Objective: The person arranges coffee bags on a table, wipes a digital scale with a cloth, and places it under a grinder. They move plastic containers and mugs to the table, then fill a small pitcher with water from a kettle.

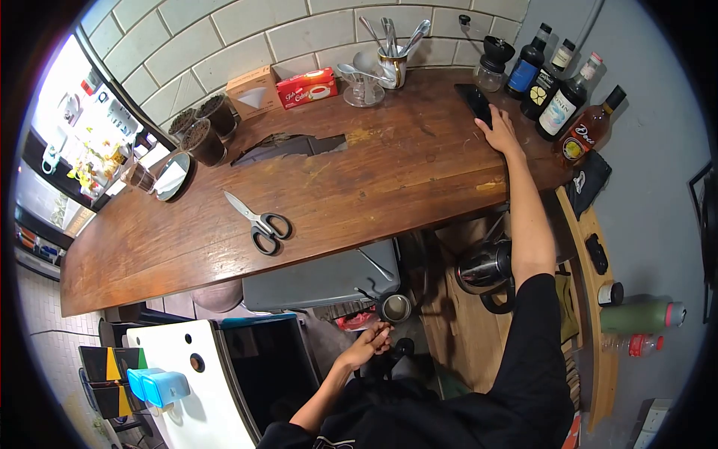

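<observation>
My right hand [502, 135] reaches to the back right of the wooden table and grips the near end of a black phone [471, 99], which lies on the tabletop. My left hand [368, 346] is low in front of my body, its fingers curled in, with nothing visible in them. Just above it is a small metal cup [395, 307]. Black-handled scissors [259, 223] lie partly open near the table's front edge, left of centre.
Bottles [562, 110] and a hand grinder [492, 63] stand beyond my right hand. Along the back are a red box [307, 88], a brown box [254, 93], a mug of spoons [393, 69] and soil-filled cups [203, 142]. A black kettle [482, 268] is below the edge.
</observation>
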Demonstrator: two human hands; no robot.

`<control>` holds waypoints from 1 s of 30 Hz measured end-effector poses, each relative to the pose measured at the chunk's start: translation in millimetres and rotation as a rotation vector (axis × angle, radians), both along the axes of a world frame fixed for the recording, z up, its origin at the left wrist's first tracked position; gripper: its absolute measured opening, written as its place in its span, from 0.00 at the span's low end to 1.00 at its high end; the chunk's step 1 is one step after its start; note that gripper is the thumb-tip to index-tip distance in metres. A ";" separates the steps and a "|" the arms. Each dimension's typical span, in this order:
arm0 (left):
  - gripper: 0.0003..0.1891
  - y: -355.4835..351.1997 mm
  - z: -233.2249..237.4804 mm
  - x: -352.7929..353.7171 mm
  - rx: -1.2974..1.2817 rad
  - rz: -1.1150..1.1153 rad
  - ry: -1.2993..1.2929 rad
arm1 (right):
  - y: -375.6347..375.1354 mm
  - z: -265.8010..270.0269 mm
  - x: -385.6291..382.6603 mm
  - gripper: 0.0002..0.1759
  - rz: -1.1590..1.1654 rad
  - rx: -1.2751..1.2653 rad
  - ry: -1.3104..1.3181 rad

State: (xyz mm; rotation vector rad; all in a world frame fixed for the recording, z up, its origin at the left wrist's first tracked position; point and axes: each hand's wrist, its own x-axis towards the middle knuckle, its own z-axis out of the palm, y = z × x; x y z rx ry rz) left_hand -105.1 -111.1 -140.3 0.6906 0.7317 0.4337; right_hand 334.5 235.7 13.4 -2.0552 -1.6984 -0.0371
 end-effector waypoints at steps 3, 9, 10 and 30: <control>0.15 -4.0 10.2 0.9 -0.024 0.003 0.055 | -17.0 2.6 -10.2 0.37 -0.039 0.106 0.038; 0.15 -13.4 11.4 5.3 -0.036 0.023 0.070 | -139.5 14.2 2.5 0.19 -0.117 0.258 0.134; 0.15 -13.0 13.9 7.9 -0.030 0.021 0.069 | -164.0 12.6 0.1 0.18 -0.194 0.206 0.182; 0.14 -37.6 18.6 31.4 0.003 -0.033 0.049 | -163.1 -17.4 -64.5 0.12 -0.250 0.378 0.530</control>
